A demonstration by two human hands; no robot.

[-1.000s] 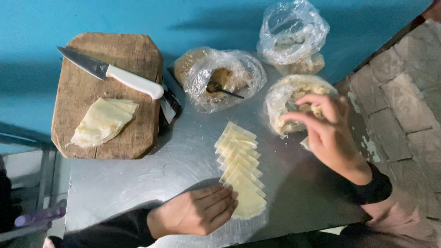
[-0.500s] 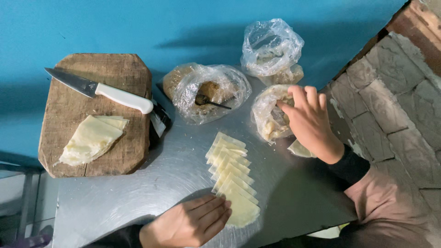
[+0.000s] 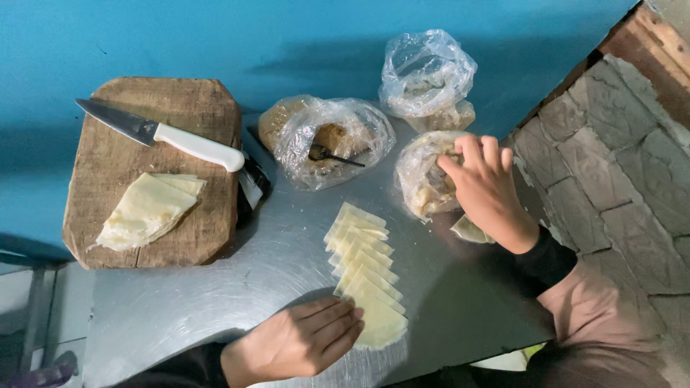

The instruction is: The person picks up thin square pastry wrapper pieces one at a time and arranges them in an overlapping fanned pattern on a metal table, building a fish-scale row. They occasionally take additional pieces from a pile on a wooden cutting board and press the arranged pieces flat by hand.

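Dough strips (image 3: pixel 365 276) run lengthwise from frame centre toward the flat, empty left hand (image 3: pixel 302 341) touching them; right hand (image 3: pixel 489 190) digs in a bag (image 3: pixel 424 179), grip hidden.

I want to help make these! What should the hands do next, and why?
Probably the right hand should lift a pinch of filling out of the plastic bag and bring it to the row of pale dough strips. Its fingers are already in the bag's mouth, the strips lie bare, and the left hand rests flat on the nearest one.
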